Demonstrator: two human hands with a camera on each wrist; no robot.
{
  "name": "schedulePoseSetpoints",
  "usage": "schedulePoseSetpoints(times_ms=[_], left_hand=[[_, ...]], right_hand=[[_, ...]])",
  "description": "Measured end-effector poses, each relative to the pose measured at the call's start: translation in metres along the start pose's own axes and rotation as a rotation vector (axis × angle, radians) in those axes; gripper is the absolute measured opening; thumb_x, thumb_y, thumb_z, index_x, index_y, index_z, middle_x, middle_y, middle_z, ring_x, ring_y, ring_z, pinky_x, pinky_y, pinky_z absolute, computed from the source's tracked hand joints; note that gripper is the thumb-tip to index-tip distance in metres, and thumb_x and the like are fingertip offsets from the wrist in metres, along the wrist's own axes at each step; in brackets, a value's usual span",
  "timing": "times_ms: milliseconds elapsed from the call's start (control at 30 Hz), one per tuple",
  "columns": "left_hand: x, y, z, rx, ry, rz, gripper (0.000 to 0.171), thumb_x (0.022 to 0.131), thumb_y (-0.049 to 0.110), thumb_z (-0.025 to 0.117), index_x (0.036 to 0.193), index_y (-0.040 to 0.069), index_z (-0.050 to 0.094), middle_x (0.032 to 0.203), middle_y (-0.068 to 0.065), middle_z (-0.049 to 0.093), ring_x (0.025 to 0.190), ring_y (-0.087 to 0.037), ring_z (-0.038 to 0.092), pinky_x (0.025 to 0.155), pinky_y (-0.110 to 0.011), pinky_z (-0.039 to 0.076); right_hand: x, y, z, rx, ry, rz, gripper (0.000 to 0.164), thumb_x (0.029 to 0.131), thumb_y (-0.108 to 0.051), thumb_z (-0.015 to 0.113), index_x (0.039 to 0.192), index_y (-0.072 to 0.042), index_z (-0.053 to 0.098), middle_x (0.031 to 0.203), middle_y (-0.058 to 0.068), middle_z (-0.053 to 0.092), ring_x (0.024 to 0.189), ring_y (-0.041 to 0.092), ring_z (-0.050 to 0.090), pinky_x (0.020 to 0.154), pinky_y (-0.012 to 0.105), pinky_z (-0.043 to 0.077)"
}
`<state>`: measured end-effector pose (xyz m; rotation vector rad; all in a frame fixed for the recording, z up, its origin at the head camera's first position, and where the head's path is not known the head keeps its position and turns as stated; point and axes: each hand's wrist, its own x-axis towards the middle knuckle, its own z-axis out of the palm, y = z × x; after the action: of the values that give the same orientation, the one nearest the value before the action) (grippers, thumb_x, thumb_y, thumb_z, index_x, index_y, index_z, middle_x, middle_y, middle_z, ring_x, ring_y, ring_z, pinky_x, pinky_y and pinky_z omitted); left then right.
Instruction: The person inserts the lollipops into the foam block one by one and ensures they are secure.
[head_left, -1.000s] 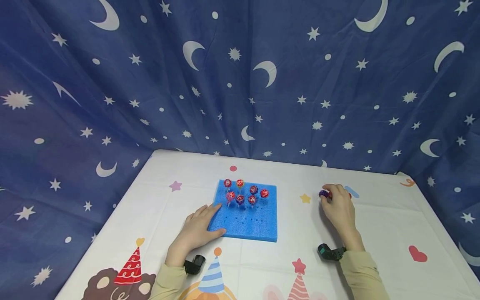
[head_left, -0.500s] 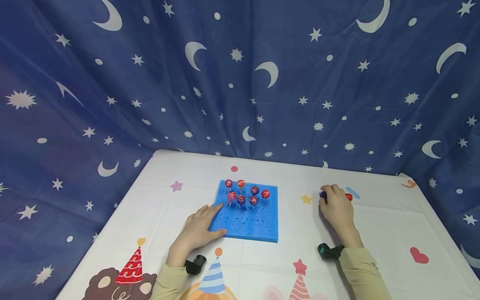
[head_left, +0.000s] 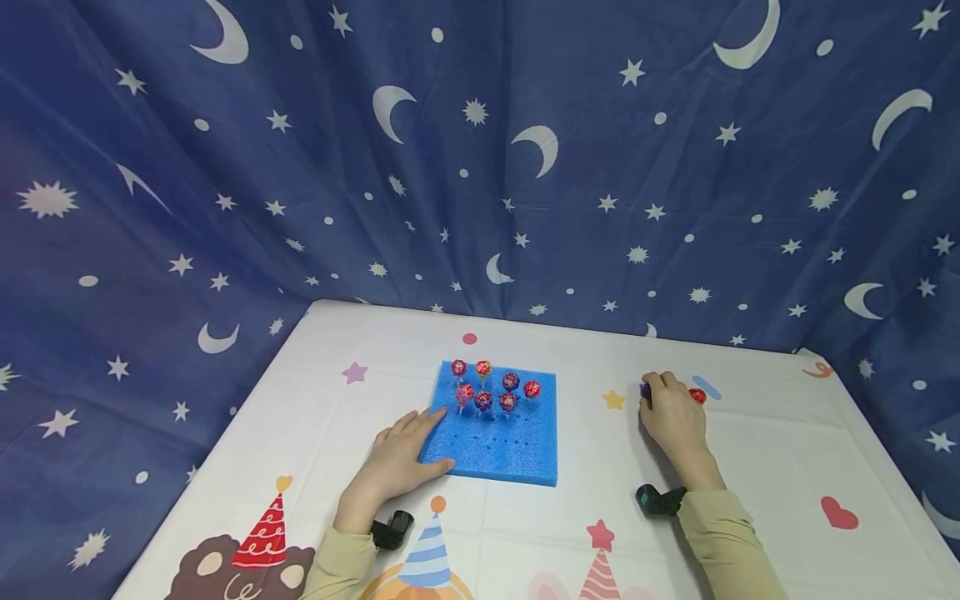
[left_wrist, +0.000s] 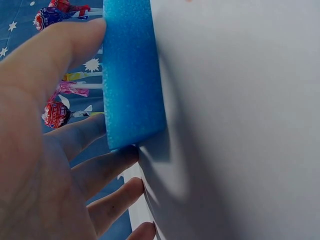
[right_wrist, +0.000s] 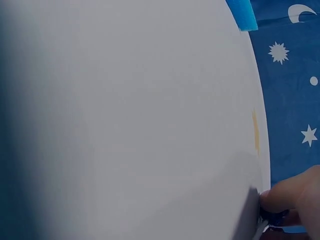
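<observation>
A blue foam block [head_left: 501,458] lies on the table, with several wrapped lollipops [head_left: 483,401] standing upright in its far half. Small holes show in its near half. My left hand [head_left: 393,458] rests at the block's left side; in the left wrist view the thumb [left_wrist: 82,42] lies along the top edge and the fingers spread past the corner. Over to the right, my right hand [head_left: 675,423] pinches a purple-wrapped lollipop [head_left: 645,389] down at the tabletop; its stick is mostly hidden by the hand. Just right of that hand lies a red lollipop [head_left: 697,395].
A white cloth [head_left: 592,467] with printed party hats, stars and a heart covers the table. Behind it and to the sides hangs a dark blue curtain [head_left: 450,208] with moons and stars. Each wrist carries a small black camera [head_left: 660,501].
My right hand has shifted slightly, and its fingers have drawn in over the purple lollipop. The red lollipop beside it shows more fully. My left hand stays at the foam block.
</observation>
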<state>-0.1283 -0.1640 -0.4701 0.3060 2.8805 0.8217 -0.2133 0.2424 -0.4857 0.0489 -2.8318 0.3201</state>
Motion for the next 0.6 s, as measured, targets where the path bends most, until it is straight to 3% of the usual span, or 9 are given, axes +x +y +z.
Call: schedulePoseSetpoints(times_ms=[600], left_hand=[[-0.0002, 0.0002, 0.0004, -0.002, 0.0, -0.006, 0.077, 0.083, 0.041, 0.07, 0.148, 0.016, 0.039, 0.152, -0.017, 0.038, 0.143, -0.04, 0.029, 0.109, -0.064, 0.024]], right_hand=[[-0.0048, -0.003, -0.001, 0.1, -0.043, 0.051, 0.027, 0.083, -0.008, 0.067, 0.108, 0.002, 0.063, 0.105, 0.025, 0.06, 0.093, 0.042, 0.062, 0.076, 0.055, 0.052]])
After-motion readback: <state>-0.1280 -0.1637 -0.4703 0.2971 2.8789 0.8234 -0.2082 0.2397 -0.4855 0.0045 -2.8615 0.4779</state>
